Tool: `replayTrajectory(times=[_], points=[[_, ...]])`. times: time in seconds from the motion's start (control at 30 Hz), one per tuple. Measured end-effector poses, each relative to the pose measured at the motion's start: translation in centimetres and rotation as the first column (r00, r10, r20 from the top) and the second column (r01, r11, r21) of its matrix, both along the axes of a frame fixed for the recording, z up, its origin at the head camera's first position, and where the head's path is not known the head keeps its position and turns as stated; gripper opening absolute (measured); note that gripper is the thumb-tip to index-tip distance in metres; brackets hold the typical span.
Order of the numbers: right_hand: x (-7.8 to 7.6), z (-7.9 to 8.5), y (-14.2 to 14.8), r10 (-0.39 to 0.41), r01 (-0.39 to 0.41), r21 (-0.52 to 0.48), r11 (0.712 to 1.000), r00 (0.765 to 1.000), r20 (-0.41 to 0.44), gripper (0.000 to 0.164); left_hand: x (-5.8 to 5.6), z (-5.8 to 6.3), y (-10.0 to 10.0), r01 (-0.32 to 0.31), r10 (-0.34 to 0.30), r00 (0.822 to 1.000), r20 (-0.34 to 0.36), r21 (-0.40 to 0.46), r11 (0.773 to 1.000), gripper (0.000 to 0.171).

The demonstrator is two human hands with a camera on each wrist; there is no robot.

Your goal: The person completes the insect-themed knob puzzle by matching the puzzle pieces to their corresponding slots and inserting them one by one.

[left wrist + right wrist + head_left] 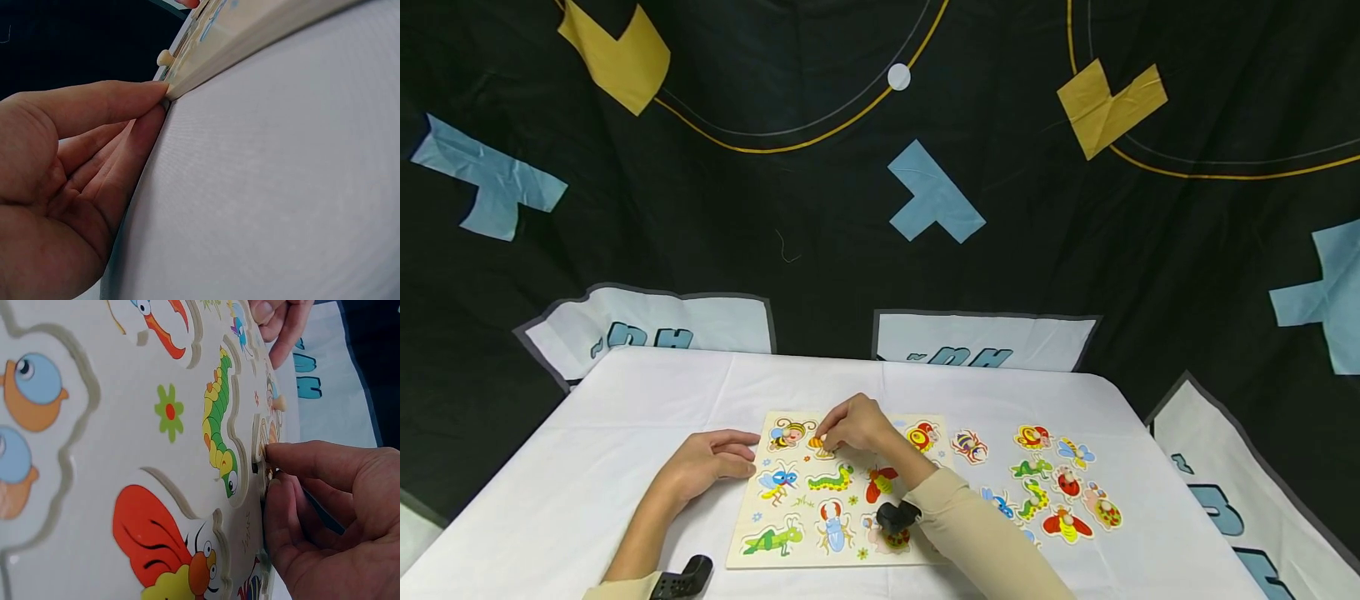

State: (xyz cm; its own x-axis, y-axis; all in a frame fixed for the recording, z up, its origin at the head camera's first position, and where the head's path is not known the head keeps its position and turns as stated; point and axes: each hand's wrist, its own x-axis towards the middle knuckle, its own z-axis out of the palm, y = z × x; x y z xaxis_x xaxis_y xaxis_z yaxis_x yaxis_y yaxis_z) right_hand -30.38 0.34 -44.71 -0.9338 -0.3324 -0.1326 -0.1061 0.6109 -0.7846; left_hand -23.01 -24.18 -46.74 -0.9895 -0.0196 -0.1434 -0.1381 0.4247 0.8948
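A wooden peg puzzle board (741,533) with printed insects lies on the white table. My left hand (711,462) is at its left side; in the left wrist view the thumb and a finger (115,103) pinch the board's edge. My right hand (859,425) is over the board's top row and pinches an orange-striped puzzle piece (818,447). In the right wrist view this piece (270,432) lies at its recess, its knob hidden by the fingertips. To its left, a bee piece (787,433) with a knob (165,58) sits in the board.
Right of the board lie several loose insect pieces, among them a spider (970,447), a ladybird (1067,482), a dragonfly (1077,452) and a red-winged bug (1067,524). A black patterned cloth (827,275) hangs behind the table (647,400).
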Motion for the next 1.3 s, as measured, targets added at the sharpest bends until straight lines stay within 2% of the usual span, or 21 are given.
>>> replayTrajectory(times=[0.57,1.0,1.3], points=[[-0.08,0.26,0.11,0.006,-0.006,-0.013,1.0,1.0,0.016,0.011,-0.01,0.02,-0.03,-0.009,0.009,1.0,0.005,-0.005,1.0,0.056],[-0.26,0.49,-0.17,0.002,-0.002,0.017,1.0,1.0,0.021,0.013,-0.01,0.04,0.0,-0.012,0.012,1.0,0.009,-0.002,1.0,0.056],[-0.39,0.87,-0.36,0.019,-0.019,0.049,0.999,1.0,-0.005,0.013,-0.03,-0.06,-0.03,-0.012,0.013,1.0,0.009,-0.002,1.0,0.056]])
